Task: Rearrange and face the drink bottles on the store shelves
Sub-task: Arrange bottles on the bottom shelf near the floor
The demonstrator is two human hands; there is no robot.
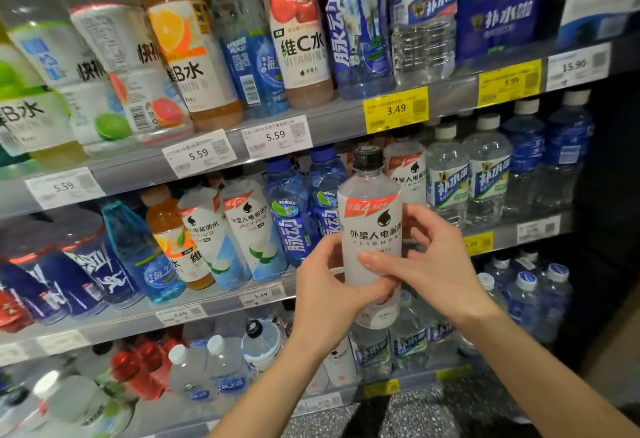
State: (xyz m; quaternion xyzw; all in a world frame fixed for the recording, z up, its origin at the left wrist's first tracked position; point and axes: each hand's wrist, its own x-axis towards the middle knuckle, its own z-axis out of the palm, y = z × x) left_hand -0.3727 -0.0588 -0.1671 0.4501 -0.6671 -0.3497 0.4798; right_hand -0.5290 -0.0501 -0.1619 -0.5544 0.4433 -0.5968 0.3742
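While both hands grip it, held bottle: a white-labelled bottle (pixel 370 229) with a black cap stands upright in the air in front of the second shelf (pixel 512 229), off its front edge, label facing the camera.
Left hand: the left hand (pixel 325 285) wraps the lower left side of the held bottle, fingers curled behind it, thumb across the front near the bottom of the label.
Right hand: the right hand (pixel 426 264) clasps the right side, thumb pressed across the front of the label, fingers curled round the back.
Top shelf: along the top shelf (pixel 346 118) stand tall bottles, among them an orange drink (pixel 187 56), a cherry-labelled bottle (pixel 298 32) and a blue sports drink (pixel 356 35); all lean with the wide-angle view.
Price tags: white price tags (pixel 277 136) reading 5.59 sit on the top shelf's front edge toward the left; yellow price tags (pixel 396 110) reading 3.49 and 9.99 sit toward its right end.
Second shelf: behind the held bottle stand two matching white bottles (pixel 242 226) to its left, blue bottles (pixel 294 215) between, and clear bottles with white caps (pixel 485 167) toward the right end.
Lower shelves: red bottles (pixel 138 368) and clear white-capped bottles (pixel 194 368) stand below, partly blurred.
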